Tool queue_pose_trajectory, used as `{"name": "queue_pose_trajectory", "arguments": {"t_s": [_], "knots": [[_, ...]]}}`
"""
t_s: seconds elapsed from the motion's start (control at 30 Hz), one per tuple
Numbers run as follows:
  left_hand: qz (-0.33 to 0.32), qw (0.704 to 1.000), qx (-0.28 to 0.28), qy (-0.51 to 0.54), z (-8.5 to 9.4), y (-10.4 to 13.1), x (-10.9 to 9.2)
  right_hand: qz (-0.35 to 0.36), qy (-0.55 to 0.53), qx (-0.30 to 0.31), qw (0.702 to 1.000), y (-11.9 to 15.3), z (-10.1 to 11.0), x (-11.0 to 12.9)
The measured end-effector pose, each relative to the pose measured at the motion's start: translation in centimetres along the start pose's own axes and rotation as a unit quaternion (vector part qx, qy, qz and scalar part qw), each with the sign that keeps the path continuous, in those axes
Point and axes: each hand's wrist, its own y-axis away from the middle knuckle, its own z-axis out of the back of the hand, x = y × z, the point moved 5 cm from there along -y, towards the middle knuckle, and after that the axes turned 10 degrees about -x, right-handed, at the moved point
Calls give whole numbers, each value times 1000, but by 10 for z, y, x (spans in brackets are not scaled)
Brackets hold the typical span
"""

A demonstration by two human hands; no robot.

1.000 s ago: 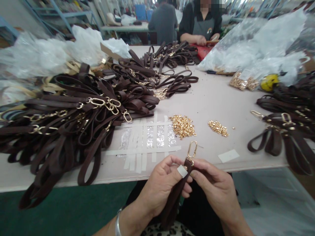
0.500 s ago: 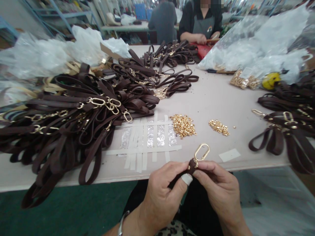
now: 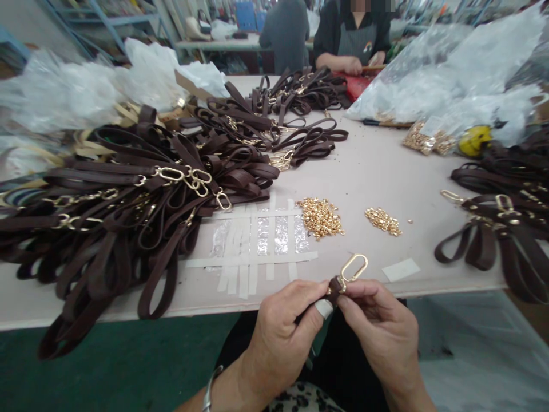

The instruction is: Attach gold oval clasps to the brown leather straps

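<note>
A dark brown leather strap [image 3: 334,288] with a gold oval clasp [image 3: 354,267] is pinched between my two hands, just off the table's front edge. My left hand [image 3: 285,329] is closed on the strap's left side, white tape round its thumb. On the other side, the thumb and fingers of my right hand [image 3: 380,326] grip the strap end just below the clasp. The clasp points up and to the right. Beyond the hands lie a larger pile of small gold pieces [image 3: 321,218] and a smaller one [image 3: 383,221]. The rest of the strap is mostly hidden.
Brown straps [image 3: 171,189] are heaped on the left of the table [image 3: 360,177], with more straps [image 3: 506,217] at the right. Plastic bags [image 3: 463,68] and a yellow object [image 3: 474,141] lie at back right. A person [image 3: 354,43] works across the table.
The gold clasp has tipped slightly to the right. Both hands keep their hold on the strap, and the view has shifted a little.
</note>
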Motion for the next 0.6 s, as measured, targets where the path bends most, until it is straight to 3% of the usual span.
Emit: {"name": "queue_pose_trajectory", "arguments": {"t_s": [0.17, 0.3, 0.37, 0.43, 0.5, 0.53, 0.6], "knots": [[44, 998, -49, -3, 3, -2, 3, -80, -20, 34, 996, 1, -1, -8], [62, 998, -21, 11, 0, -3, 1, -54, 83, 106, 989, 0, -4, -2], [125, 990, -8, 70, -5, -4, 6, -40, 118, 134, 983, -1, -7, 1], [257, 948, -13, 188, -12, -5, 16, -56, 104, 139, 983, -4, -9, 1], [387, 864, -46, 318, -18, -8, 23, -80, 73, 115, 988, -6, -9, 0], [427, 824, -71, 367, -19, -11, 25, -86, 67, 95, 990, -7, -8, -2], [464, 769, -117, 424, -16, -20, 24, -73, 83, 54, 992, -7, -2, -3]]}}
